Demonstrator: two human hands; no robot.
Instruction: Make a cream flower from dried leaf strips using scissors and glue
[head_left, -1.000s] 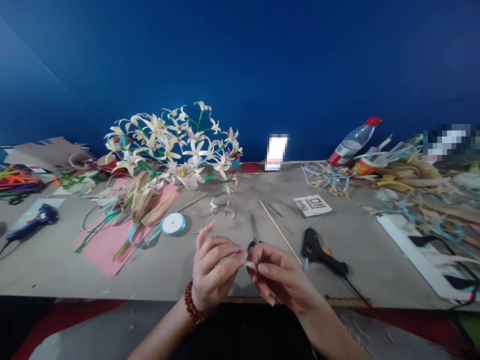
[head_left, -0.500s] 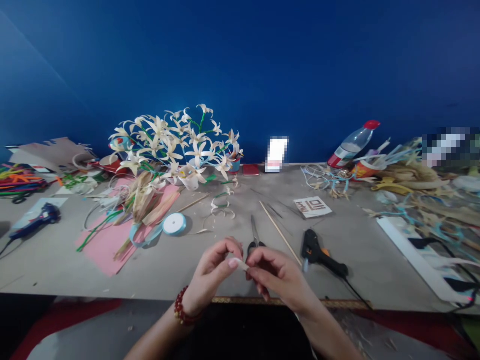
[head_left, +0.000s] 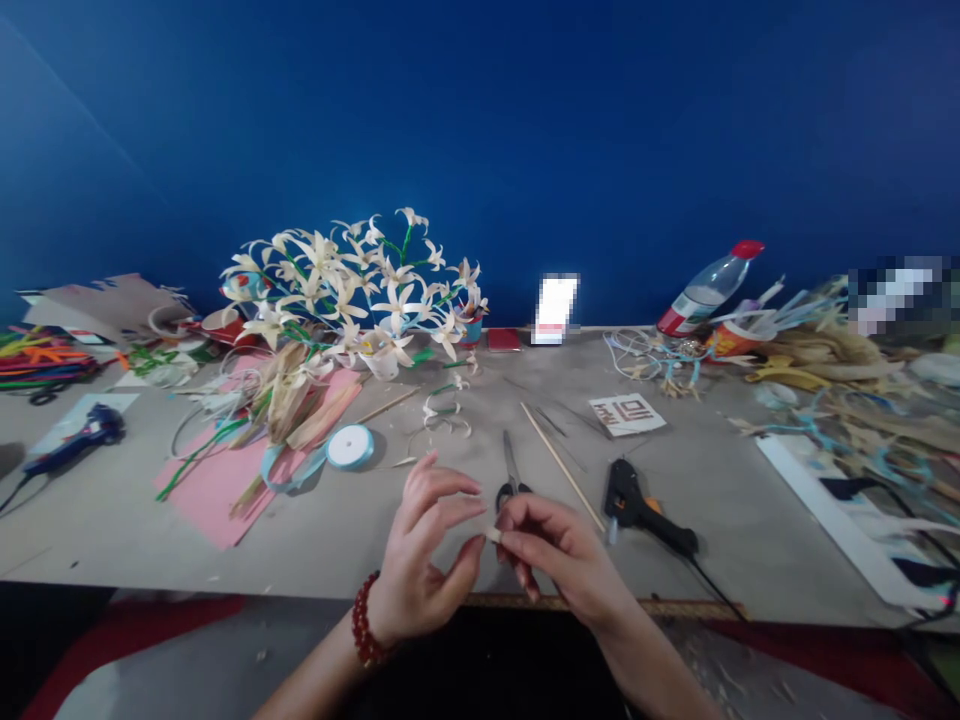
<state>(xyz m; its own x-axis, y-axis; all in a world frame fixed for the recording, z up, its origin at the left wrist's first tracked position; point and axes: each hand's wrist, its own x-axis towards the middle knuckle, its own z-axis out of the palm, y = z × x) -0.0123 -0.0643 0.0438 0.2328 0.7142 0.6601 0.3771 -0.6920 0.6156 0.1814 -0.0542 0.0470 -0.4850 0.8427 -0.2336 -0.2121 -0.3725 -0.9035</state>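
Observation:
A small pale strip (head_left: 493, 536), perhaps a piece of husk, is pinched between the thumb and fingers of my right hand (head_left: 562, 550). My left hand (head_left: 427, 555), with a red bead bracelet (head_left: 366, 620) at its wrist, is open beside it, fingers apart; its thumb tip comes close to the strip, and I cannot tell whether they touch. Just beyond my right fingers lie scissors (head_left: 511, 465), their handles partly hidden. A thin wooden stick (head_left: 559, 462) and a black glue gun (head_left: 637, 510) lie to the right.
White flowers on green stems (head_left: 360, 290) stand at the back. Left of my hands are a blue ribbon spool (head_left: 350, 447), pink paper (head_left: 206, 500) and a blue glue gun (head_left: 75, 442). A power strip (head_left: 825, 530), a tilted bottle (head_left: 701, 295) and tangled fibres occupy the right.
My left hand has let go of the pale strip, and its fingers have spread and lifted. The right hand keeps its pinch in nearly the same place.

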